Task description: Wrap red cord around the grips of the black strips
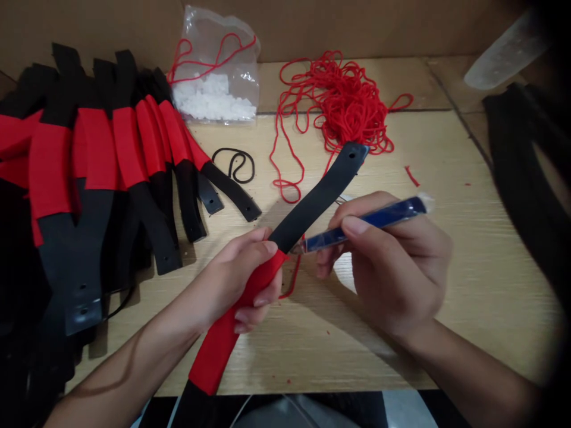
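Note:
My left hand [236, 279] grips a black rubber strap [316, 199] around its red sleeve [218, 351]. The strap's free end rises up and to the right and has a punched hole. My right hand [392, 255] holds a blue pen-shaped tool [370, 223] between thumb and fingers. The tool's clear tip is beside the strap near my left hand, and I cannot tell whether they touch. The strap hides part of the red cord behind it.
Several red-and-black straps [125, 142] lie piled at the left on the wooden table [446, 297]. Behind them are a bag of white pellets [214, 89], tangled red cord [339, 101] and a black elastic loop [234, 165]. More black straps [513, 166] lie at the right.

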The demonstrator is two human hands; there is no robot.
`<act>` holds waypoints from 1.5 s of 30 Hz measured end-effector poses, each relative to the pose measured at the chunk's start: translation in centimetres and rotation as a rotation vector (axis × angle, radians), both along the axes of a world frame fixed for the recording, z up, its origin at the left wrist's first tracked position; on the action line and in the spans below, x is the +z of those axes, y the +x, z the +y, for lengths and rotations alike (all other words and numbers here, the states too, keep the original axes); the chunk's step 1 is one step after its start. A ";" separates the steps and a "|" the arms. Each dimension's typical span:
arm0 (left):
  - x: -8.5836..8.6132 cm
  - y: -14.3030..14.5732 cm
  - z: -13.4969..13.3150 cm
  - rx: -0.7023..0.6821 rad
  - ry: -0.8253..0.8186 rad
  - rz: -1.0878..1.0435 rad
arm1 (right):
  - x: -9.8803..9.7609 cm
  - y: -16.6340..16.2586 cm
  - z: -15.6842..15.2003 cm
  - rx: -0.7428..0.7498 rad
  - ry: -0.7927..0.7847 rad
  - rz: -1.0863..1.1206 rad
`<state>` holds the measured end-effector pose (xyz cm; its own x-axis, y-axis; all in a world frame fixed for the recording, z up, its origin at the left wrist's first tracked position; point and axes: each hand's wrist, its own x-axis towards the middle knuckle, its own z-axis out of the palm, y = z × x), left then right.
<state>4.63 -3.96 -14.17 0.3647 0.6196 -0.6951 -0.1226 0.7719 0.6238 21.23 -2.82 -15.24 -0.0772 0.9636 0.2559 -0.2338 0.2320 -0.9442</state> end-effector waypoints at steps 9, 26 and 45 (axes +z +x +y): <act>0.0 0.0 -0.1 0.003 0.005 0.053 | -0.3 0.2 -0.4 -0.094 0.287 -0.199; 0.3 0.0 -0.1 0.023 -0.020 0.050 | -0.2 0.4 -0.8 -0.134 0.380 -0.367; 0.0 0.1 -0.1 -0.011 -0.016 -0.008 | -1.0 -0.1 -0.2 0.023 0.090 -0.048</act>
<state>4.73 -4.09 -14.21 0.3773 0.6045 -0.7016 -0.1192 0.7830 0.6105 21.12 -3.01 -16.27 -0.1130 0.9348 0.3369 -0.1953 0.3115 -0.9300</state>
